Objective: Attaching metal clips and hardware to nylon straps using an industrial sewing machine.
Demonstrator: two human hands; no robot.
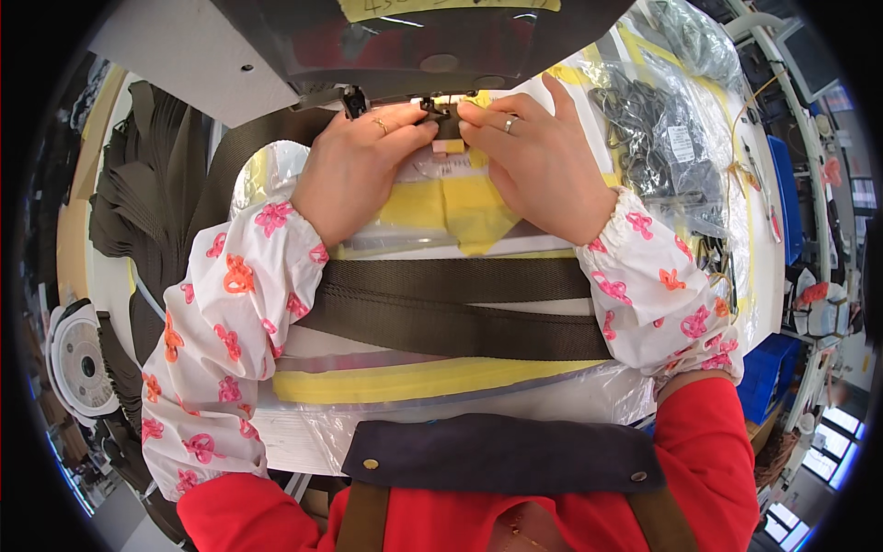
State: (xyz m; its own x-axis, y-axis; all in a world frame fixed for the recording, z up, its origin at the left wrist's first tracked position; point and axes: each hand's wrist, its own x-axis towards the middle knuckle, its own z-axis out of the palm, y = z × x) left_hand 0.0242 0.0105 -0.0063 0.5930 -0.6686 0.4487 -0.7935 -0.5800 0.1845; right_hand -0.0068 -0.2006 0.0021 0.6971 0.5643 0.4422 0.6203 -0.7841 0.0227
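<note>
Head view: I had dark webbing (448, 132) between the fingertips of the left hand (354, 170) and right hand (549, 164), just below the machine head (441, 46). I judged that step needed light, even pressure, the webbing flat and square, fingertips clear of the mechanism. Both hands angled inward, backs up, fingers bent; whether they pinched or merely pressed, I couldn't tell.

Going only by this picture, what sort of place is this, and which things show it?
Probably a sewing workshop: what looks like a sewing machine at the top, dark straps in the middle with a thick bundle at left, and a clear bag at right.
</note>
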